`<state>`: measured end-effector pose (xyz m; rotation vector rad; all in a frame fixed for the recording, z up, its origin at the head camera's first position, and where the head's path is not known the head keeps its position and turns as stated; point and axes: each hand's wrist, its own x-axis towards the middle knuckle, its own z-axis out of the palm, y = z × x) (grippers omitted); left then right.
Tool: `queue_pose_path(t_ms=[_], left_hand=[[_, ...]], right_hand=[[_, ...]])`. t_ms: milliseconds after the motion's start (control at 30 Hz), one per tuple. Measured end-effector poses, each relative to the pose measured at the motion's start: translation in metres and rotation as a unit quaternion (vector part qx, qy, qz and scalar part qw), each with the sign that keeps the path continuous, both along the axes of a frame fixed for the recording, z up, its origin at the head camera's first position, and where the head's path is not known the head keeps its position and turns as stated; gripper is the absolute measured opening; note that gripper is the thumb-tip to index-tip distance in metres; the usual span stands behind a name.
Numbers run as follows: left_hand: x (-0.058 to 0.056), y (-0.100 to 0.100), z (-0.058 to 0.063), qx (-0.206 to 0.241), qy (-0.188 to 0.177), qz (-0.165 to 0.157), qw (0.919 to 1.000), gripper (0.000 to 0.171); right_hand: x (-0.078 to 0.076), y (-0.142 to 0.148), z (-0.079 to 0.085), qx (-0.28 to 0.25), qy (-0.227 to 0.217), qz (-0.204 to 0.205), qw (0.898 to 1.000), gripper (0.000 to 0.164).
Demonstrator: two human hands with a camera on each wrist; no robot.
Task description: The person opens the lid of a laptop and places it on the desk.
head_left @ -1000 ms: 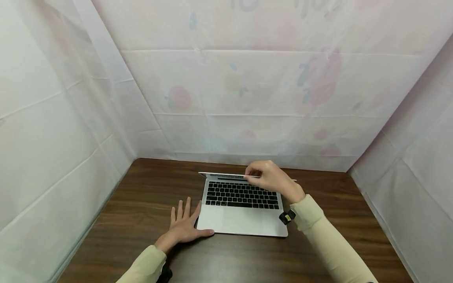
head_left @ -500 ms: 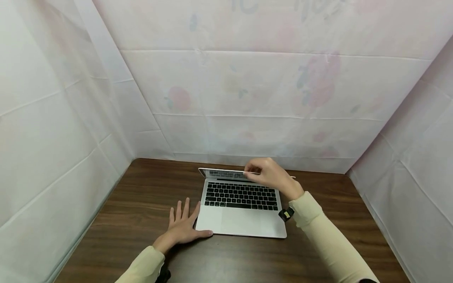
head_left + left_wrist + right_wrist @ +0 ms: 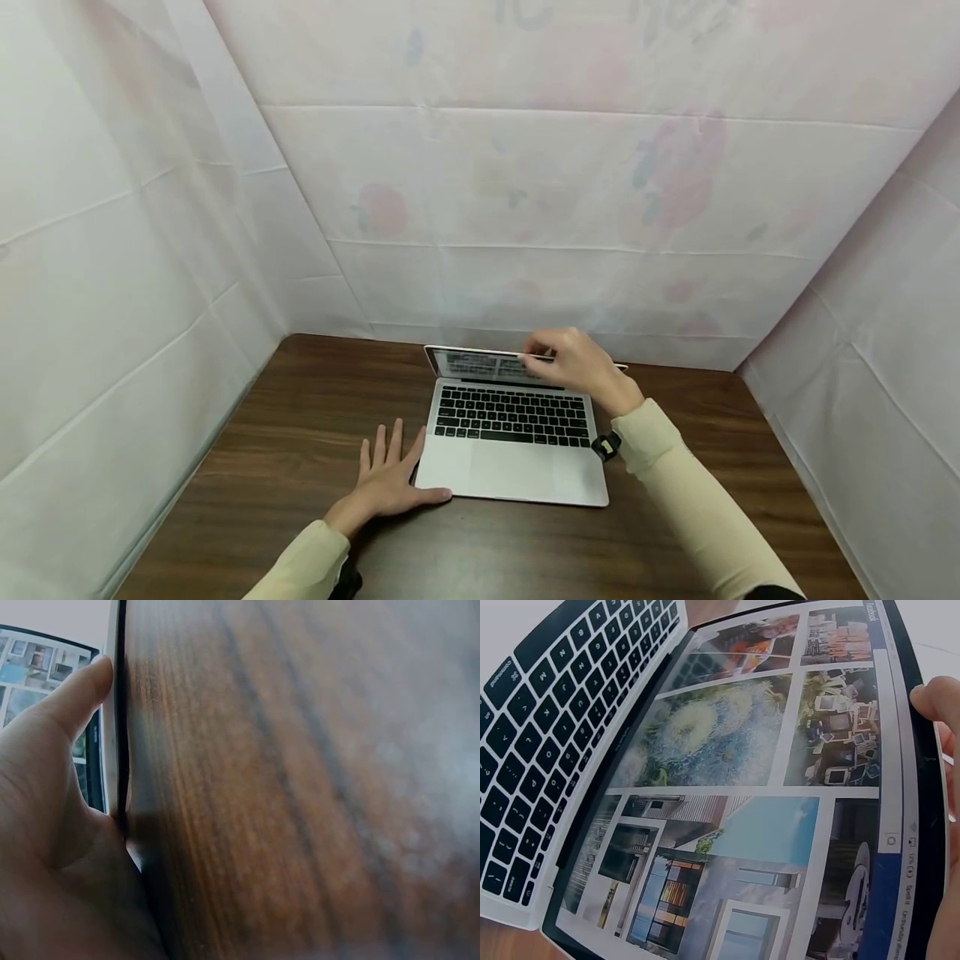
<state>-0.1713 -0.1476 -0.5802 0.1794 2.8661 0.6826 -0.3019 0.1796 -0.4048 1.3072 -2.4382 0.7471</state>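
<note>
A silver laptop point(image 3: 512, 467) with black keys lies on the wooden table, its lid tilted up and back. My right hand point(image 3: 573, 365) pinches the lid's top edge right of its middle, thumb on the screen side. In the right wrist view the lit screen point(image 3: 720, 727) shows a page of several pictures, and the thumb point(image 3: 937, 697) presses its black border. My left hand point(image 3: 388, 483) lies with fingers spread at the laptop's front left corner. Its thumb touches the front edge, and the other fingers rest on the table. The left wrist view shows that thumb point(image 3: 86, 686) against the laptop's edge.
The dark wooden table point(image 3: 300, 417) reaches back to a white fabric wall point(image 3: 480, 283) with faded fruit prints. More white fabric hangs at the left side point(image 3: 135, 333) and right side. A small black device point(image 3: 606, 446) sits at the right wrist.
My right hand has raised the laptop's lid, moving up and back with its top edge, so more of the screen shows. My left hand has stayed at the corner.
</note>
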Motion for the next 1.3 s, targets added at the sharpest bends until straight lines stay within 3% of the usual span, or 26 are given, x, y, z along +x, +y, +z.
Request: queue_pose_path(t_ms=[400,533,900,1300], left_hand=[[0.0055,0.0010,0.0097,0.035,0.006,-0.006,0.9993,0.127],[0.0054,0.0010,0.0082,0.020,0.000,-0.005,0.9998,0.129],[0.0024,0.0003,0.0035,0.008,-0.004,-0.001,1.0000,0.129],[0.0046,0.0005,0.0061,0.012,-0.005,0.000,0.9999,0.128]], right_hand=[[-0.0043,-0.0006,0.0044,-0.031,-0.030,0.010,0.999,0.009],[-0.0044,-0.0005,0.0062,-0.039,-0.039,0.014,0.998,0.005],[-0.0052,-0.0057,0.0091,-0.022,0.005,-0.031,0.999,0.004],[-0.0078,-0.0072,0.0069,-0.021,0.015,-0.050,0.998,0.004]])
